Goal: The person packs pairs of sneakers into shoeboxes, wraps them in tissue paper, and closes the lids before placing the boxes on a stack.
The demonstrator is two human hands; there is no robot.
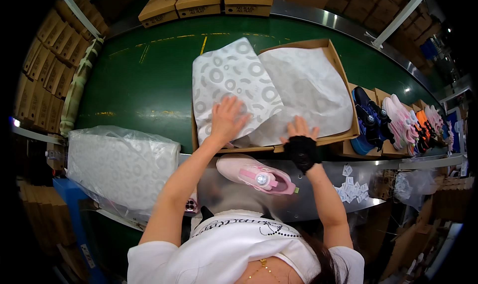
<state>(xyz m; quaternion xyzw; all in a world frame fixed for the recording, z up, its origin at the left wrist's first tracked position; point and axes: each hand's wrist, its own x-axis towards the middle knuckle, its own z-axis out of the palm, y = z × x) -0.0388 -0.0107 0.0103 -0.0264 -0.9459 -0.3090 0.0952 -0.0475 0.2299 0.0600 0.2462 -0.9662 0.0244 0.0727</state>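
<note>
In front of me an open cardboard shoebox [343, 80] lies on the green work surface, lined with white tissue paper [303, 85]. A sheet of patterned tissue paper [241, 60] with grey rings and arcs stands up over its left half. My left hand [229, 118] rests on that patterned part, bare, fingers spread. On the box's near edge is my right hand [301, 147], in a black fingerless glove, its fingers stretched over the paper. Between my forearms a pink sneaker [254, 176] with a round dial lies on the metal ledge. What the paper covers is hidden.
A plastic-wrapped stack of patterned paper [122, 169] sits at left. Blue shoes [368, 119] and pink shoes [398, 117] line the right side in boxes. Small white tags [353, 188] lie scattered on the ledge. Closed shoeboxes [199, 2] stand along the far edge.
</note>
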